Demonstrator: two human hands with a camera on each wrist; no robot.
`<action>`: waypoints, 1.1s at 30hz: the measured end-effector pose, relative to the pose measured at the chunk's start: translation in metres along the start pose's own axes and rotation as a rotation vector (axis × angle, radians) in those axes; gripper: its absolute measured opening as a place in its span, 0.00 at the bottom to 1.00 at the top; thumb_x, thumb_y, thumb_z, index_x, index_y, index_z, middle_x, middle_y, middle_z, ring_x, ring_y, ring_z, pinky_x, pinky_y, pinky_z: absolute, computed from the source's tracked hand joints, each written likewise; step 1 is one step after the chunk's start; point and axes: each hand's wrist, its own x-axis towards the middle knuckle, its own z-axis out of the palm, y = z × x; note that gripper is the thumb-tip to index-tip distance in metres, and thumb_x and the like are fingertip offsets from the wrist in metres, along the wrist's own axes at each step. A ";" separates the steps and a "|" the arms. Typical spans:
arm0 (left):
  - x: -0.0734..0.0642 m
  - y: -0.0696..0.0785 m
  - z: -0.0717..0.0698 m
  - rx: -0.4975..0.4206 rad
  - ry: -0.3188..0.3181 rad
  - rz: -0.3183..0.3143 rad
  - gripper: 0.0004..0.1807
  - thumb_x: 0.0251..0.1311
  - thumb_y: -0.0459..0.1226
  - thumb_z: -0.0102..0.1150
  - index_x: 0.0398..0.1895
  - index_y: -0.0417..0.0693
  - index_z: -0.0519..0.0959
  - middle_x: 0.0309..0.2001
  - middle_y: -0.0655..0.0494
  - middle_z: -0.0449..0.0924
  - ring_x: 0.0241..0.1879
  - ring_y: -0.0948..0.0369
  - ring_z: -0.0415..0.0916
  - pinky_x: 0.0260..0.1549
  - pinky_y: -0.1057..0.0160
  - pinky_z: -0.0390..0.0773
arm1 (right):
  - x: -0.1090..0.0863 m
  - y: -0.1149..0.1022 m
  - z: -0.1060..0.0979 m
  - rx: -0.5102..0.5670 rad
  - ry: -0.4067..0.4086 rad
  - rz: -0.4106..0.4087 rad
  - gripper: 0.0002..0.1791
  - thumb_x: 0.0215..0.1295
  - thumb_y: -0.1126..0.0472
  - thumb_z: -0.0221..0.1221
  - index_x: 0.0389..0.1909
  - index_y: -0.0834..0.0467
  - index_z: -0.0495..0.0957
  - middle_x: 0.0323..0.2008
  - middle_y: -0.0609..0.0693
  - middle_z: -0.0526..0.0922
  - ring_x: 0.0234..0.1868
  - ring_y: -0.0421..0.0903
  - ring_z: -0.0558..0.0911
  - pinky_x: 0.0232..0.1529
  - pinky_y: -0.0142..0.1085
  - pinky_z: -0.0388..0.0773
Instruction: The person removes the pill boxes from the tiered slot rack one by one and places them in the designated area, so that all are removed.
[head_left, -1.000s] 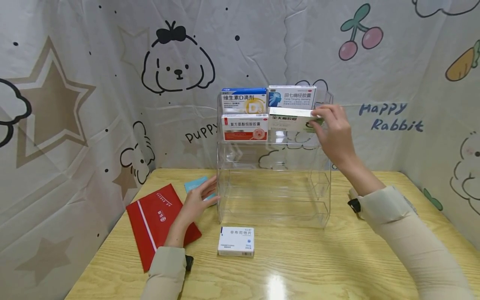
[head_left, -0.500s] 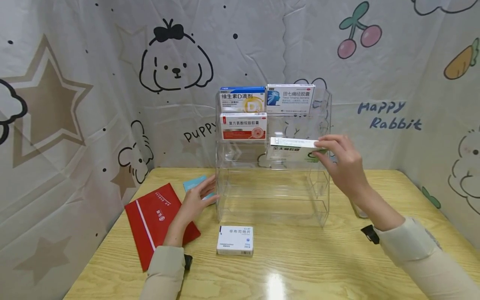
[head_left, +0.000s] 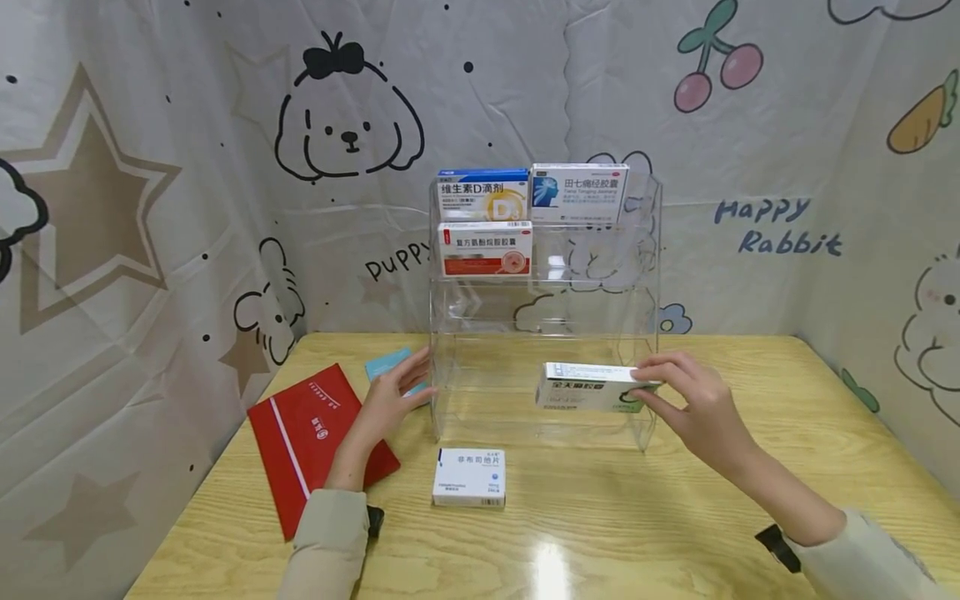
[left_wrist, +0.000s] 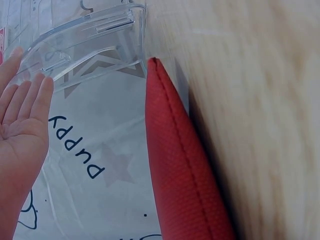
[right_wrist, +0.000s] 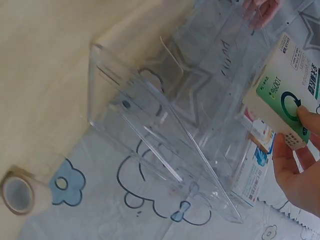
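Note:
My right hand (head_left: 701, 408) pinches one end of a white and green medicine box (head_left: 592, 388), held in front of the lower tiers of a clear acrylic display rack (head_left: 487, 360). In the right wrist view the thumb and fingers grip the green end of that box (right_wrist: 285, 95). My left hand (head_left: 386, 408) is at the rack's left side, fingers extended; whether they touch it I cannot tell. On the rack's upper tiers stand a blue and white vitamin D box (head_left: 483, 196), a white box with a blue head picture (head_left: 579, 193) and a red and white capsule box (head_left: 486, 249).
A white tablet box (head_left: 469, 477) lies on the wooden table (head_left: 600, 533) before the rack. A red pouch (head_left: 322, 442) and a light blue packet (head_left: 390, 365) lie to the left. In the right wrist view a roll of tape (right_wrist: 19, 194) stands beyond the rack.
My right hand has lifted the white and green box away from the second tier and carried it down to the front of the lower tiers. My left hand has stayed at the rack's side.

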 end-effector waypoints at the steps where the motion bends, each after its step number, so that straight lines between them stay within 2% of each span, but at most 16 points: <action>1: 0.000 0.000 0.000 0.000 -0.003 0.001 0.38 0.64 0.33 0.60 0.76 0.49 0.58 0.73 0.43 0.63 0.70 0.46 0.66 0.63 0.49 0.76 | -0.004 -0.002 0.000 0.027 -0.021 0.011 0.25 0.69 0.44 0.53 0.34 0.63 0.84 0.35 0.56 0.84 0.36 0.48 0.81 0.46 0.16 0.77; 3: 0.000 -0.001 -0.001 0.003 -0.005 0.004 0.38 0.64 0.33 0.60 0.76 0.49 0.58 0.73 0.44 0.62 0.70 0.46 0.66 0.63 0.50 0.76 | -0.012 -0.006 0.000 0.079 -0.065 0.040 0.23 0.68 0.45 0.54 0.35 0.62 0.84 0.35 0.55 0.83 0.37 0.45 0.81 0.50 0.14 0.75; 6: 0.001 -0.002 -0.001 0.006 -0.006 0.005 0.38 0.64 0.34 0.60 0.76 0.50 0.58 0.73 0.44 0.62 0.70 0.47 0.66 0.63 0.52 0.76 | -0.022 -0.012 0.000 0.147 -0.133 0.082 0.20 0.66 0.47 0.56 0.36 0.60 0.83 0.37 0.53 0.83 0.39 0.40 0.80 0.47 0.12 0.75; 9: 0.002 -0.001 -0.002 0.007 -0.003 0.004 0.37 0.64 0.34 0.61 0.76 0.50 0.58 0.73 0.44 0.63 0.70 0.47 0.67 0.62 0.55 0.77 | -0.031 -0.017 0.001 0.175 -0.179 0.119 0.11 0.58 0.54 0.66 0.36 0.57 0.82 0.37 0.49 0.83 0.38 0.37 0.80 0.41 0.14 0.77; 10: 0.002 -0.001 -0.002 0.004 -0.003 0.004 0.37 0.64 0.34 0.60 0.76 0.49 0.59 0.73 0.44 0.63 0.70 0.48 0.67 0.62 0.55 0.77 | -0.034 -0.019 0.001 0.186 -0.193 0.131 0.11 0.53 0.58 0.70 0.36 0.56 0.82 0.36 0.48 0.83 0.37 0.36 0.80 0.40 0.15 0.77; 13: 0.002 0.000 -0.001 -0.006 0.000 0.002 0.37 0.64 0.33 0.60 0.76 0.49 0.59 0.73 0.44 0.63 0.70 0.47 0.66 0.63 0.52 0.76 | -0.041 -0.023 0.003 0.216 -0.242 0.168 0.21 0.38 0.71 0.74 0.36 0.55 0.81 0.36 0.45 0.83 0.37 0.35 0.80 0.39 0.15 0.77; 15: 0.001 0.001 -0.001 -0.004 0.000 0.007 0.37 0.64 0.32 0.60 0.76 0.48 0.59 0.73 0.44 0.62 0.70 0.47 0.66 0.63 0.51 0.76 | -0.045 -0.025 0.003 0.238 -0.270 0.181 0.24 0.35 0.75 0.74 0.36 0.54 0.81 0.36 0.45 0.82 0.36 0.34 0.79 0.38 0.15 0.76; 20: 0.001 -0.001 0.000 -0.007 -0.003 0.022 0.38 0.63 0.31 0.60 0.76 0.45 0.58 0.74 0.42 0.61 0.70 0.45 0.66 0.63 0.48 0.75 | -0.053 -0.028 0.005 0.281 -0.331 0.191 0.24 0.37 0.75 0.73 0.36 0.54 0.79 0.36 0.43 0.81 0.35 0.34 0.79 0.35 0.16 0.77; 26: 0.002 0.000 0.000 -0.006 -0.005 0.011 0.37 0.64 0.31 0.60 0.76 0.46 0.58 0.74 0.43 0.61 0.70 0.46 0.65 0.64 0.48 0.75 | -0.060 -0.029 0.006 0.276 -0.394 0.225 0.21 0.41 0.74 0.73 0.36 0.53 0.78 0.37 0.43 0.81 0.35 0.33 0.78 0.29 0.21 0.79; 33: 0.001 0.000 0.000 -0.007 -0.006 0.005 0.37 0.64 0.32 0.60 0.76 0.47 0.58 0.74 0.43 0.61 0.70 0.46 0.65 0.64 0.50 0.75 | -0.068 -0.027 0.009 0.272 -0.431 0.237 0.20 0.42 0.73 0.72 0.35 0.55 0.78 0.35 0.43 0.79 0.33 0.33 0.78 0.28 0.22 0.80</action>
